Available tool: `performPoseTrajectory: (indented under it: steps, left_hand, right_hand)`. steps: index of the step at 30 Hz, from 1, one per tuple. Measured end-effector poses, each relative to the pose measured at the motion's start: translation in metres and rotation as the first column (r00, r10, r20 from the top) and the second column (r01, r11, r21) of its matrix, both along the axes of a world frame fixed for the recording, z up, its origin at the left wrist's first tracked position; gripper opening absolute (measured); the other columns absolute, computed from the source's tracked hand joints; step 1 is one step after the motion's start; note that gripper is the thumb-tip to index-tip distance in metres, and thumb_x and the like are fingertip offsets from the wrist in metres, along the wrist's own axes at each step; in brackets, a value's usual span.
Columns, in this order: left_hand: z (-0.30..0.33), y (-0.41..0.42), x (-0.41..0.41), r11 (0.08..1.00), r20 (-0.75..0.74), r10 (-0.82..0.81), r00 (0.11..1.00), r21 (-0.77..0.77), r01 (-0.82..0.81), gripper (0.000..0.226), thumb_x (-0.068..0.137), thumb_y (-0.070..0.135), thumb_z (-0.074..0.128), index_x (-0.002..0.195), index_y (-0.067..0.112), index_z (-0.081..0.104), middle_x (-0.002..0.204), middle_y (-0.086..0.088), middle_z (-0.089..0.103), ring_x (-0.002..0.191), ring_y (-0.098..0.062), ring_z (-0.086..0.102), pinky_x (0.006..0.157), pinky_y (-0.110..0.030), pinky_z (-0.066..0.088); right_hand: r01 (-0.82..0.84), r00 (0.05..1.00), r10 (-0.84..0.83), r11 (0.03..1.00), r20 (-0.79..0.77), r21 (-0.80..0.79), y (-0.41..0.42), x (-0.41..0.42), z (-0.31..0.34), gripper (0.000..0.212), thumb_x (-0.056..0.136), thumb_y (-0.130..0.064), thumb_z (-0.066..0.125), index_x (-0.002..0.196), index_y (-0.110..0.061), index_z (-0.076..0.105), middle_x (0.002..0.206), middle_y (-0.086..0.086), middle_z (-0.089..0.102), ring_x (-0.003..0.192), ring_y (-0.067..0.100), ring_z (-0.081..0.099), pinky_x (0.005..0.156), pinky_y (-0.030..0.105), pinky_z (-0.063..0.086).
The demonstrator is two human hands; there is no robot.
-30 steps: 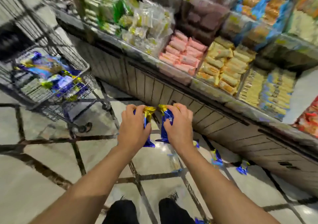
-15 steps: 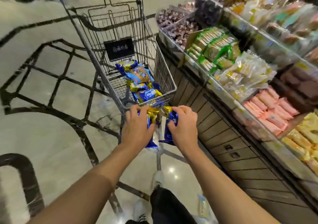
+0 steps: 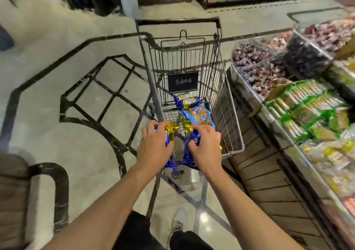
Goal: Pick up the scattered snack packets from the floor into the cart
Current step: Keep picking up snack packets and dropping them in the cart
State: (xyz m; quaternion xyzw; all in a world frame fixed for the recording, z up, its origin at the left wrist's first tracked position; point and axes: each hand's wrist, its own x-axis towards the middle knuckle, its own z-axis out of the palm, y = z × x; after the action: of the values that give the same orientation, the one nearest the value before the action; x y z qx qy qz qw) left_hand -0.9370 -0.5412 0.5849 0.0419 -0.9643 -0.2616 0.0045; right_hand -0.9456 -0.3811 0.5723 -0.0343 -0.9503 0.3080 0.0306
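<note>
**Q:** So, entry for this moment: what do you have in hand?

**A:** Your left hand (image 3: 153,149) is curled round a blue and gold snack packet (image 3: 169,134), thumb and fingers wrapped on it. Your right hand (image 3: 206,148) grips a second packet (image 3: 189,151) the same way, fingers a little more spread. The two bundles nearly touch between your hands.

**Q:** What has changed?

**A:** A second ago you held both packets low over the floor, with the cart well off to your left. Half a second ago you had turned and the cart sat straight ahead, just past your knuckles. Now both hands are over the near rim of the cart (image 3: 235,150), packets hanging partly inside the wire wall.

**Q:** Meaning for the task?

**A:** Judgement: the carry is done and you are at the release step. Loosen both hands and the packets should fall onto the packets already in the basket (image 3: 197,115), just beyond your fingertips.

**Q:** Anything past that?

**A:** Farther out from your grip, the cart's black label plate (image 3: 182,81), then its handle (image 3: 177,21). Off your right hand runs the shelf of wrapped snacks (image 3: 307,103). Whether packets remain on the floor cannot be told from this view; check behind you.
</note>
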Motion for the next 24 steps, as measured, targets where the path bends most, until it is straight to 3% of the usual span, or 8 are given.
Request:
performPoseTrajectory:
  steps: [7, 11, 16, 20, 24]
  left_hand:
    - [-0.011, -0.06, -0.083, 1.0, 0.018, 0.018, 1.0, 0.009, -0.018, 0.061, 0.086, 0.035, 0.069, 0.139, 0.03, 0.039, 0.137, 0.001, 0.033, 0.125, -0.019, 0.035, 0.091, -0.038, 0.053]
    - [-0.026, -0.1, -0.145, 0.996, 0.047, -0.085, 0.995, 0.028, 0.084, 0.059, 0.087, 0.034, 0.069, 0.138, 0.03, 0.039, 0.14, -0.001, 0.032, 0.128, -0.02, 0.034, 0.092, -0.032, 0.049]
    - [-0.026, -0.13, -0.214, 0.972, 0.037, -0.231, 0.972, 0.052, 0.229, 0.059, 0.088, 0.034, 0.068, 0.139, 0.029, 0.04, 0.141, -0.002, 0.033, 0.13, -0.022, 0.033, 0.094, -0.034, 0.047]
    - [-0.021, -0.137, -0.26, 0.943, 0.04, -0.33, 0.943, 0.055, 0.328, 0.06, 0.088, 0.035, 0.068, 0.139, 0.029, 0.039, 0.142, -0.003, 0.031, 0.133, -0.023, 0.031, 0.099, -0.037, 0.045]
    - [-0.018, -0.127, -0.305, 0.902, 0.013, -0.429, 0.903, 0.054, 0.428, 0.058, 0.088, 0.035, 0.068, 0.138, 0.028, 0.04, 0.138, -0.001, 0.033, 0.129, -0.022, 0.034, 0.094, -0.035, 0.046]
  right_hand:
    - [0.009, 0.997, -0.008, 1.0, 0.073, -0.009, -0.059, -0.081, -0.018, 0.05, 0.085, -0.016, 0.066, 0.133, -0.022, 0.056, 0.134, 0.0, 0.049, 0.123, 0.02, 0.035, 0.095, 0.027, 0.034]
    - [0.108, 0.992, -0.108, 0.994, 0.066, 0.012, -0.091, -0.126, -0.028, 0.048, 0.082, -0.014, 0.067, 0.129, -0.021, 0.059, 0.13, -0.001, 0.051, 0.125, 0.022, 0.037, 0.097, 0.028, 0.034]
    - [0.312, 0.947, -0.311, 0.95, 0.081, 0.006, -0.121, -0.169, -0.028, 0.048, 0.083, -0.015, 0.065, 0.13, -0.023, 0.059, 0.132, -0.001, 0.051, 0.127, 0.025, 0.039, 0.092, 0.034, 0.036]
    - [0.381, 0.918, -0.382, 0.924, 0.108, 0.034, -0.131, -0.199, -0.025, 0.047, 0.084, -0.017, 0.063, 0.129, -0.027, 0.058, 0.134, -0.003, 0.051, 0.126, 0.025, 0.039, 0.089, 0.031, 0.031]
    - [0.432, 0.896, -0.431, 0.902, 0.103, 0.014, -0.125, -0.229, -0.026, 0.047, 0.082, -0.018, 0.062, 0.126, -0.031, 0.058, 0.127, -0.007, 0.052, 0.119, 0.022, 0.041, 0.093, 0.026, 0.03]
